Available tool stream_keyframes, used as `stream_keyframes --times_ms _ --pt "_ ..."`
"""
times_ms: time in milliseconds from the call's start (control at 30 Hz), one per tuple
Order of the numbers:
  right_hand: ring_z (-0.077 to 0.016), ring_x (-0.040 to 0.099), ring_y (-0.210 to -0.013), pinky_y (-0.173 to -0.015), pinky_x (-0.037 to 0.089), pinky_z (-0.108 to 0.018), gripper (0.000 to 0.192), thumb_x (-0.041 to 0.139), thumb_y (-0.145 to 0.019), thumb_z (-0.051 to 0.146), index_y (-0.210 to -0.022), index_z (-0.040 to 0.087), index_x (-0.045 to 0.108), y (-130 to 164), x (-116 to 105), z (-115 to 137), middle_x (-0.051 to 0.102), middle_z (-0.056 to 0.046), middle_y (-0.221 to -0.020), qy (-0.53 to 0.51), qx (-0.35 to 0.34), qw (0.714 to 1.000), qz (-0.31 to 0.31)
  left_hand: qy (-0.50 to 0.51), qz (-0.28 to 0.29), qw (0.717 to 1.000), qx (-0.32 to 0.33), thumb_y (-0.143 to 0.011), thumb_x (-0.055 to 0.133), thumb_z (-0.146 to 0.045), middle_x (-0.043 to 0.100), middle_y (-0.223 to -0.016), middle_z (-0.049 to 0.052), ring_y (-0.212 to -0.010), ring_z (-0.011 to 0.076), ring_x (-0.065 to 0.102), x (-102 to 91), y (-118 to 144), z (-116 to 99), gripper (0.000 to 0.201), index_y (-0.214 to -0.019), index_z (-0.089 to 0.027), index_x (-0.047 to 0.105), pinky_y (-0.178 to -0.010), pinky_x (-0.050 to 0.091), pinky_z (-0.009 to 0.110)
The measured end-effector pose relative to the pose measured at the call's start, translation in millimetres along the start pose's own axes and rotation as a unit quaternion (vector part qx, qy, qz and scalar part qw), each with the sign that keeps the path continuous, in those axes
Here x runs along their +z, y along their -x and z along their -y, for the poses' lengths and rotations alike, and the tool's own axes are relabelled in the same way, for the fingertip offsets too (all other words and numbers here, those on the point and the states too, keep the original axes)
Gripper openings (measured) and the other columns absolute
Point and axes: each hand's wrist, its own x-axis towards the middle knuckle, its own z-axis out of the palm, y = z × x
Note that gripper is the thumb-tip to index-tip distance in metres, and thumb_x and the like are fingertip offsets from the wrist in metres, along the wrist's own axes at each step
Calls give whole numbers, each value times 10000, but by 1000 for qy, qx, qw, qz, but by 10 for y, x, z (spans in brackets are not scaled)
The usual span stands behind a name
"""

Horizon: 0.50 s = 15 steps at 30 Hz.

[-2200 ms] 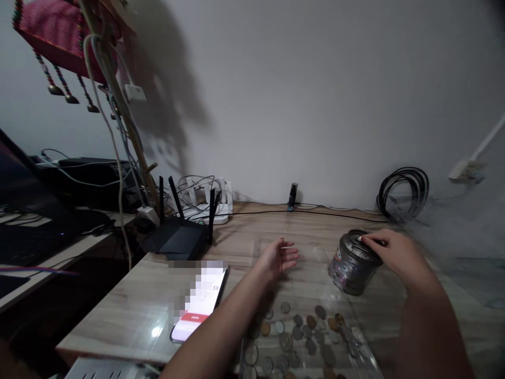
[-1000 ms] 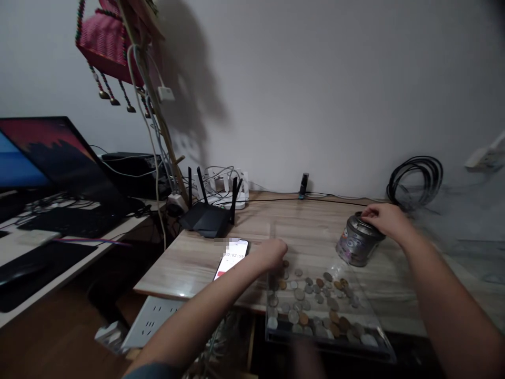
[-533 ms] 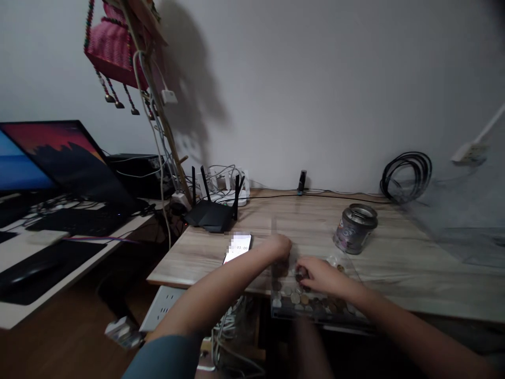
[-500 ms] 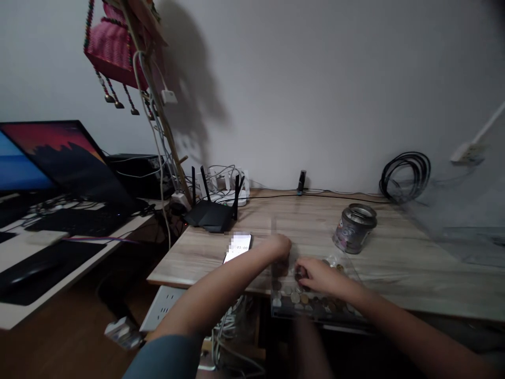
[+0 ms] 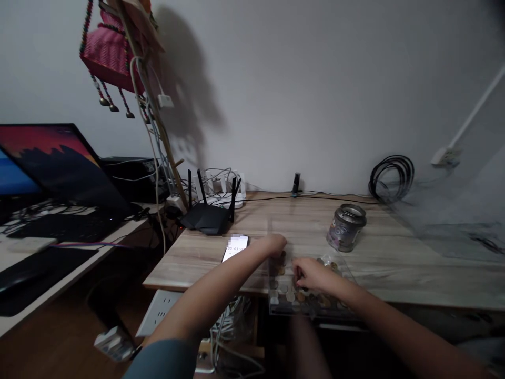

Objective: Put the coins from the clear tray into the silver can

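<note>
A shallow clear plastic box (image 5: 272, 309) sits at the table's front edge, with many loose coins (image 5: 291, 296) spread over its floor. Over the box's left back part is my left hand (image 5: 278, 245), bent downward at the wrist; its fingertips are hidden from me. My right hand (image 5: 311, 273) reaches in from the right, low over the coins, its fingers curled in toward the thumb. Whether a coin is pinched there is too dim to see. Behind the box to the right stands a metal tin (image 5: 346, 227) with a printed label and an open-looking top.
A lit phone (image 5: 235, 246) lies left of my left forearm, near a black router (image 5: 207, 217). Coiled black cable (image 5: 391, 179) rests at the back right beside a transparent plastic sheet. A laptop (image 5: 63, 168) stands on the left desk. Cables hang below the table.
The whole view has shifted slightly, so most things sit further left. Both hands stay over the coin box, and the right hand's fingers have moved a little among the coins.
</note>
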Motion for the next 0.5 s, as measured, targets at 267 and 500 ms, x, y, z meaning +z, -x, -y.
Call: stream_keyframes --times_ms 267,500 --pt "-160 581 -716 -608 414 -246 245 472 -742 267 -858 197 676 -3 -1145 -495 678 -46 -810 -40 77 945 -317 15 -18 1000 -14 -533 688 -123 624 -921 241 -873 322 597 21 -5 -49 364 -884 -36 650 -743 475 365" --pt "-191 588 -733 -534 368 -249 209 547 -639 225 -775 199 704 -13 -1855 -1227 681 -64 -839 149 289 912 -250 116 -65 991 -23 -483 677 7 626 -881 250 -898 335 585 55 6 -113 285 -762 -43 660 -797 446 415"
